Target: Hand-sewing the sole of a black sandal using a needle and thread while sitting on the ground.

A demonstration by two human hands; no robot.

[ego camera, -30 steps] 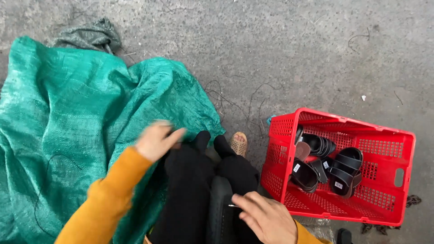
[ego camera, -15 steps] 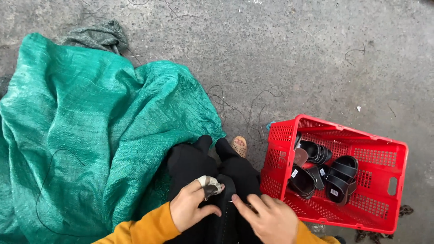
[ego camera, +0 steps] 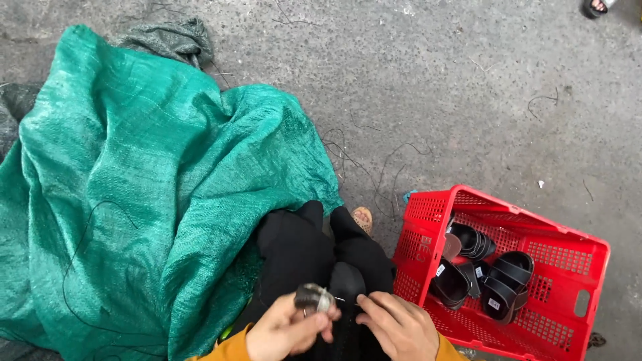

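My left hand (ego camera: 289, 330) sits low over my lap and grips a small grey spool-like object (ego camera: 313, 298) between thumb and fingers. My right hand (ego camera: 398, 326) is beside it, fingertips pinched at a thin thread or wire (ego camera: 345, 301) that runs from the object. Both hands rest over my knees in black trousers (ego camera: 304, 251). Orange sleeves show at the bottom edge.
A large green woven sack (ego camera: 140, 194) lies crumpled on the left. A red plastic crate (ego camera: 555, 264) on the right holds several black sandals (ego camera: 495, 274). Loose dark threads (ego camera: 374, 167) lie on the grey concrete floor (ego camera: 435, 80). Another person's sandalled foot (ego camera: 595, 7) shows top right.
My left hand has come off the green sack, down to my lap, and now holds the small grey object. My right hand has closed in next to it.
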